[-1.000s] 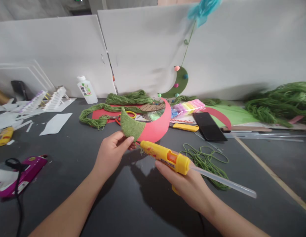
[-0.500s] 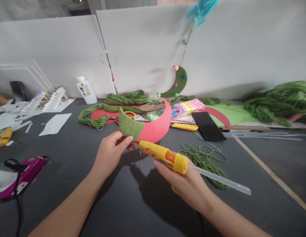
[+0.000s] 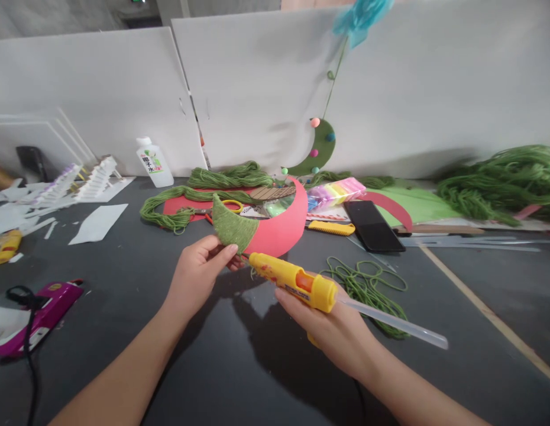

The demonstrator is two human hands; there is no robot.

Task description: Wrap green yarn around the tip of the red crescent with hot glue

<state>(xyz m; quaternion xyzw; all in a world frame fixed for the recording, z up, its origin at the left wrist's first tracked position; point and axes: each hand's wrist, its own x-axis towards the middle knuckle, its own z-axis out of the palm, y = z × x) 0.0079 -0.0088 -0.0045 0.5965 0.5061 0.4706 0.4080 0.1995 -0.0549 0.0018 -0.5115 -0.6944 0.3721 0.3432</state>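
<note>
My left hand [image 3: 199, 266] pinches the lower left edge of a red paper crescent [image 3: 279, 229], held up above the table. Green yarn [image 3: 234, 226] wraps the crescent's left part; the rest is bare red. A yellow hot glue gun [image 3: 288, 277] is gripped by my right hand [image 3: 335, 325], its nozzle at the crescent's bottom edge close to my left fingertips. From the gun's back end a long clear glue stick [image 3: 399, 320] sticks out. Whether fresh glue is coming out cannot be made out. Loose green yarn [image 3: 368, 290] lies on the table beyond my right hand.
Behind the crescent lie yellow-handled scissors [image 3: 232, 206], a yellow utility knife [image 3: 332, 228], a black phone [image 3: 375, 226] and green yarn skeins [image 3: 230, 176]. A white bottle [image 3: 155, 163] stands at the back left. A magenta tool [image 3: 48, 310] with a black cord sits at left.
Almost nothing differs. The whole view has shifted very slightly; both hands keep their hold, and the glue gun's nozzle stays by the crescent's lower edge.
</note>
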